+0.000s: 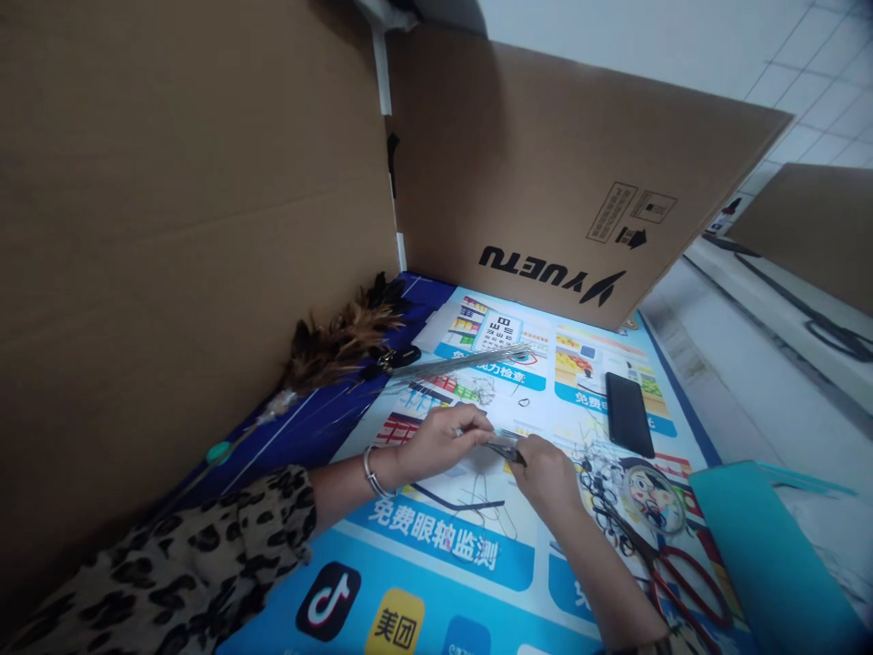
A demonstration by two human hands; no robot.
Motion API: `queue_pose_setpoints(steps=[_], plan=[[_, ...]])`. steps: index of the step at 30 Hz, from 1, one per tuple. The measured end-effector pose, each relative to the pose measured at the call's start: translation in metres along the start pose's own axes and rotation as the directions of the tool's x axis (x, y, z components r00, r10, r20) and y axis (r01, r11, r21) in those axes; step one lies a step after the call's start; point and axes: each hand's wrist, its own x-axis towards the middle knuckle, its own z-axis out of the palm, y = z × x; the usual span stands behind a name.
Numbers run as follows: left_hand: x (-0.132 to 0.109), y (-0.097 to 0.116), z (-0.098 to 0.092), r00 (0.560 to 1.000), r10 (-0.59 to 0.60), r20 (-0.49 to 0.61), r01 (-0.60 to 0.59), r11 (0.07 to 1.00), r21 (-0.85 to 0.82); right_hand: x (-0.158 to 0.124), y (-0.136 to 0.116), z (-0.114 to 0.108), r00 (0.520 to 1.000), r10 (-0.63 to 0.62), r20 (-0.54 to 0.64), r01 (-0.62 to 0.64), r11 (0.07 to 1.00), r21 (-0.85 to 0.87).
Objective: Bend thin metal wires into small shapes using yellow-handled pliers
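Note:
Over the middle of the printed sheet, my two hands are close together. My right hand (pixel 546 475) is wrapped round a pair of small metal pliers (pixel 506 448), whose jaws point left. My left hand (pixel 446 438) is closed in a pinch right at the jaws; what lies between its fingertips is too small to make out, perhaps a thin wire. Beyond the hands lies a bundle of thin straight metal wires (pixel 464 362). Several loose black rings (pixel 600 491) lie to the right of my right hand, and thin bent pieces are scattered below the pliers.
Tall cardboard panels (pixel 546 173) stand at the left and back. Brown feathers (pixel 341 341) lie along the left panel. On the right are a black phone (pixel 628 415), a round cartoon-printed container (pixel 653 498), red-handled scissors (pixel 688 582) and a teal box (pixel 770 546).

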Motion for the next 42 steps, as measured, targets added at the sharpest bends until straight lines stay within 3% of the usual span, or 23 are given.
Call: queue_pose_setpoints(steps=[4, 13, 20, 24, 26, 29, 33, 38, 42], plan=[[-0.001, -0.002, -0.002, 0.994, 0.073, 0.083, -0.077, 0.996, 0.04, 0.001, 0.001, -0.001, 0.998, 0.009, 0.065, -0.009, 1.0, 0.007], [-0.002, -0.004, -0.004, 0.974, 0.101, 0.204, -0.12, 0.989, 0.084, 0.001, 0.004, -0.003, 0.991, -0.022, 0.131, 0.022, 1.0, 0.007], [0.002, -0.005, 0.004, 0.997, -0.07, 0.01, 0.07, 0.997, 0.022, 0.002, 0.005, 0.003, 0.996, 0.021, -0.083, -0.027, 0.998, -0.064], [0.005, -0.009, 0.008, 0.983, -0.183, 0.026, 0.185, 0.979, -0.089, 0.001, 0.006, -0.001, 0.975, 0.011, -0.221, -0.032, 0.995, -0.09], [0.007, -0.012, 0.01, 0.958, -0.274, 0.084, 0.287, 0.923, -0.255, -0.001, 0.004, -0.005, 0.959, -0.045, -0.279, 0.012, 0.993, -0.119], [0.007, -0.015, 0.011, 0.9, -0.39, 0.197, 0.434, 0.746, -0.505, -0.002, -0.002, -0.01, 0.938, -0.151, -0.312, 0.095, 0.978, -0.188], [0.005, -0.011, 0.01, 0.843, -0.457, 0.283, 0.523, 0.577, -0.627, -0.003, -0.008, -0.014, 0.924, -0.217, -0.316, 0.127, 0.951, -0.281], [0.004, -0.004, 0.01, 0.81, -0.504, 0.299, 0.565, 0.538, -0.626, -0.004, -0.006, -0.016, 0.917, -0.243, -0.316, 0.13, 0.932, -0.338], [0.004, -0.003, 0.012, 0.814, -0.498, 0.3, 0.561, 0.538, -0.629, -0.003, -0.005, -0.016, 0.909, -0.26, -0.325, 0.142, 0.928, -0.344]])
